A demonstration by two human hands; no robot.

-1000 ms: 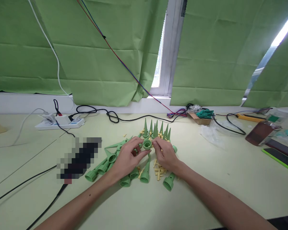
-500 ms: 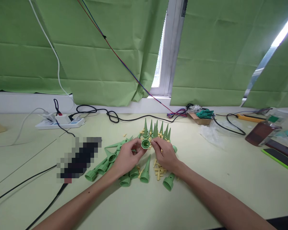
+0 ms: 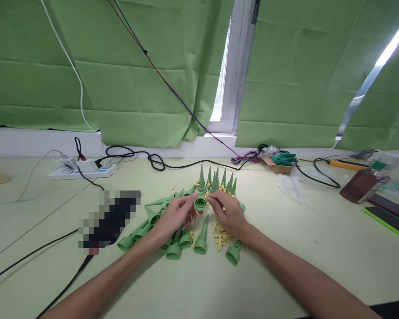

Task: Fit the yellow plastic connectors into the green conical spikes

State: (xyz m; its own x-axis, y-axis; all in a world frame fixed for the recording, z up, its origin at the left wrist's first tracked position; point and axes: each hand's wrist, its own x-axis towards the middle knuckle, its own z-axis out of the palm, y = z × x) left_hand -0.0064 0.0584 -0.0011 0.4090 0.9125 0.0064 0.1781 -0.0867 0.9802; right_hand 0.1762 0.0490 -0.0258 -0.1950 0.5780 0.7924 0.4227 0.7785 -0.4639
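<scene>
A green cone (image 3: pixel 200 204) with its round open end facing me is held by my left hand (image 3: pixel 179 215), thumb at its side. Close against the cone's right side is my right hand (image 3: pixel 228 212), its fingers pinched; whatever they hold is too small to make out. Several green cones lie in a pile under and left of my left hand, one of them (image 3: pixel 173 251) at the near edge. Several others, such as this one (image 3: pixel 202 179), stand upright behind my hands. Small yellow pieces (image 3: pixel 220 239) lie below my right hand.
A power strip (image 3: pixel 83 170) sits at the back left, a blurred dark object (image 3: pixel 111 223) nearer. Black cable runs along the table's back. At right are a small cardboard box (image 3: pixel 277 165), a bottle (image 3: pixel 362 185) and a green-edged phone (image 3: pixel 389 221).
The held cone has tilted and dropped slightly. My left hand has turned, its thumb now higher and its fingers lower. My right hand has barely moved.
</scene>
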